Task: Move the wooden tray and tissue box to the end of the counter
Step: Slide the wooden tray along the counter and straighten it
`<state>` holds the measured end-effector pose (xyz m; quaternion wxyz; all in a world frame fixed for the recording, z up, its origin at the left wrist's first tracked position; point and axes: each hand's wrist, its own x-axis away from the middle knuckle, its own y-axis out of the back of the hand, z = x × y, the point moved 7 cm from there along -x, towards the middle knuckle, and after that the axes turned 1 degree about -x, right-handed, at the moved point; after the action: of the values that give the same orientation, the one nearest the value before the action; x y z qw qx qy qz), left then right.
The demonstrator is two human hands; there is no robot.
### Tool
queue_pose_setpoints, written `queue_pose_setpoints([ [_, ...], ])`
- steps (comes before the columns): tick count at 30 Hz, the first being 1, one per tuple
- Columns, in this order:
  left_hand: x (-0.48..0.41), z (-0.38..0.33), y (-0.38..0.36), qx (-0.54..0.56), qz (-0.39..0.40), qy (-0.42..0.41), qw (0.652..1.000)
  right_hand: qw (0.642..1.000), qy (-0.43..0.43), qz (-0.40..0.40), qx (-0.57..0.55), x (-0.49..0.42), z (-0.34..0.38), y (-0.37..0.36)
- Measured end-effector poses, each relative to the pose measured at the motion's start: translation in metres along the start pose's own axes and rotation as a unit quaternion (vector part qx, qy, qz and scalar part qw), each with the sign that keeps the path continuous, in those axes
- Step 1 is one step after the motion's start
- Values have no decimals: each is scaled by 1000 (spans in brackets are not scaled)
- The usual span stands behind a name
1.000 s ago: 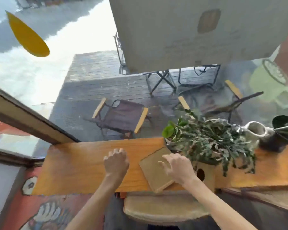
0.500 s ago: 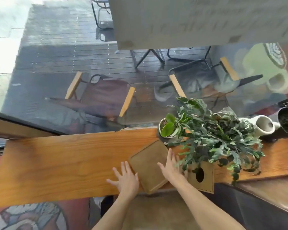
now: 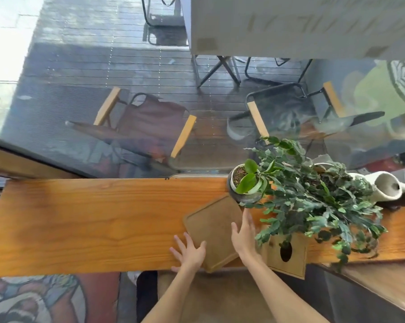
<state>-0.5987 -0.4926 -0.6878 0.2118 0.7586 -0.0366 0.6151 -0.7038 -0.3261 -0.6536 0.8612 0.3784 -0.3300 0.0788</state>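
Observation:
A flat wooden tray (image 3: 214, 226) lies askew on the orange wooden counter (image 3: 85, 220), its near corner jutting past the front edge. My left hand (image 3: 190, 251) rests spread at the tray's left near edge, thumb over the rim. My right hand (image 3: 243, 231) lies flat, fingers apart, along the tray's right edge. Just right of that hand stands the wooden tissue box (image 3: 287, 255) with an oval hole in its front face; trailing leaves partly cover it.
A small potted plant (image 3: 244, 183) stands at the tray's far corner, and a big leafy plant (image 3: 318, 197) spreads over the counter's right part. A white ceramic jug (image 3: 385, 186) lies further right. Window glass runs along the counter's far edge. A stool sits below.
The view has tilted down and closer. Both hands opened from loose fists and settled on the tray's two sides; the left hand moved right to its edge. The tray stays in place.

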Motion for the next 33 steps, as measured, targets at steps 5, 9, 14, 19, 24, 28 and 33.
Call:
queue_pose_setpoints([
  [5,0,-1,2,38,-15,3,999,996,-47,59,-35,-12,-17,-3],
  [9,0,6,12,166,-41,-14,985,995,-48,67,-61,-9,-15,-6],
  [14,14,18,64,330,-78,-104,935,994,-54,78,-46,15,-4,-30],
  [19,32,44,137,321,-154,-149,922,988,-30,122,-87,40,31,-70],
  [24,57,84,199,297,-215,-159,917,984,28,160,-73,74,83,-110],
  [28,80,138,232,284,-240,-163,914,981,94,161,-58,112,123,-149],
  [33,78,210,293,268,-251,-158,917,980,142,129,-50,159,165,-218],
])
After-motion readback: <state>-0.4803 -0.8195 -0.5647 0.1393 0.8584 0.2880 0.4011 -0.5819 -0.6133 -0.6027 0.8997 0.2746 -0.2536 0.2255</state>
